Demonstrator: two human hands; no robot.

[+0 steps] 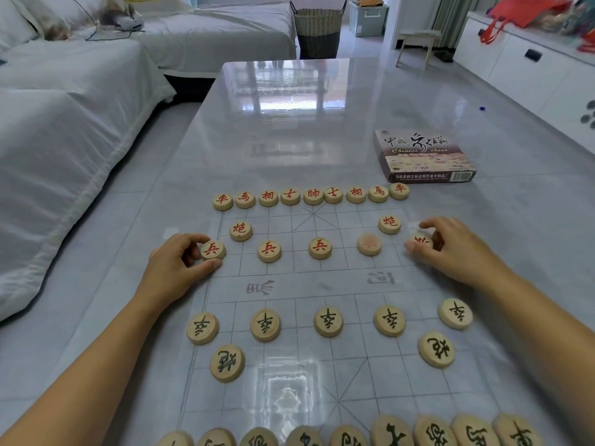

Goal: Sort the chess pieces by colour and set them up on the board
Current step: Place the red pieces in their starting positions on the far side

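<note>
**Both hands on the outer red pieces**

Nearest the camera, the black back row [354, 436] runs along the near edge of the board [289, 284], its discs cut off by the bottom of the view. Beyond it stand two black cannons [227, 363], one toward each side. Past them five black soldiers [328, 321] are spread across the board in a line.

The left hand [174, 268] lies at the board's left edge. Its grip is clenched on a red soldier [212, 250], with the thumb on the near rim and the forefinger curled over the far rim. The disc lies flat on the board, face up.

The right hand [450, 249] is at the right edge. Its fingers are curled around a red piece [420, 241] that lies on the board. That piece is half hidden and blurred, so its character cannot be read.

Between the hands three more red soldiers [320, 248] sit in the same line; the rightmost is blurred. Two red cannons [240, 230] stand a row farther out. The red back row [312, 196], nine discs set side by side, lines the far edge.

The board is a clear sheet on a glossy grey worktop [289, 107]. A Chinese chess box [421, 159] lies flat just beyond the far right corner of the board. A white-covered sofa [64, 123] is to the left, and a woven basket [317, 30] stands on the floor past the worktop.
</note>
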